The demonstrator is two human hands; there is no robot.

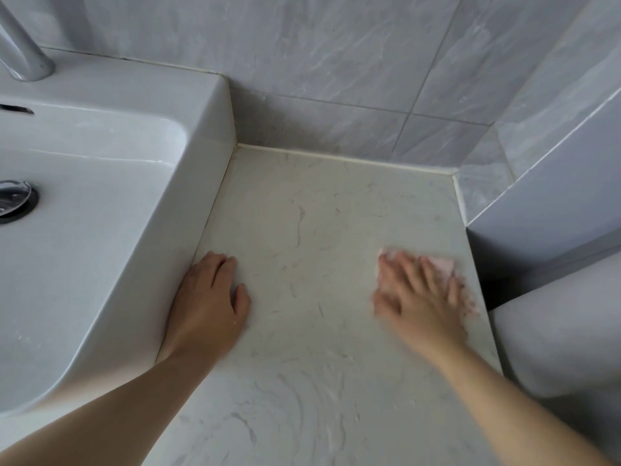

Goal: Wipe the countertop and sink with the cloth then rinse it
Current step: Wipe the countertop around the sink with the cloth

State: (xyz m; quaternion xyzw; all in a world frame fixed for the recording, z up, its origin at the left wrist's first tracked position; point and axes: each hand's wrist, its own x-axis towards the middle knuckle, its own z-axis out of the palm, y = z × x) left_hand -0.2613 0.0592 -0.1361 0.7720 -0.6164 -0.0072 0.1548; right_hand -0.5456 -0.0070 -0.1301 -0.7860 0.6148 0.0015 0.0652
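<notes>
While the left hand [208, 297] rests flat on the pale surface [319, 213] and holds nothing, just beside the white sink [100, 264], the right hand [420, 297] presses down on a pink cloth [444, 264] with fingers spread and straight. The cloth lies near the right edge of the surface, mostly hidden under that blurry hand.

No text, label, brand, number or sign can be read anywhere.
</notes>
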